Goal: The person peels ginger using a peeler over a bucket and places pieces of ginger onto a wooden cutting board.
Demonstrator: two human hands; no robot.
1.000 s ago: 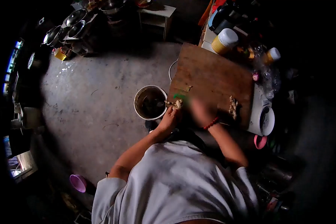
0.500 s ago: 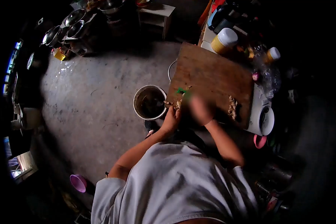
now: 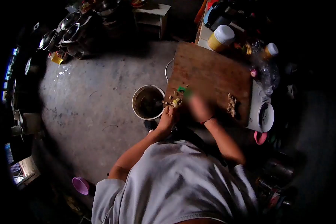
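Note:
My left hand is closed around a knobbly piece of ginger at the near left edge of the wooden board. A pale yellow patch shows on that piece. Just right of it, my right hand is smeared by a blur. It grips a green peeler, whose head points left and whose handle is mostly lost in the blur. Small bits lie on the board near the left hand. Another ginger root rests on the board's right side.
A bucket of dark contents stands on the floor left of the board. Beyond the board is a white-lidded jar. A white bowl and a pink basin are at the right. A purple basin sits at lower left.
My left hand has shifted slightly down and left, and more of the ginger with its yellow patch shows. The peeler's head is turned a little. The whole view has moved slightly.

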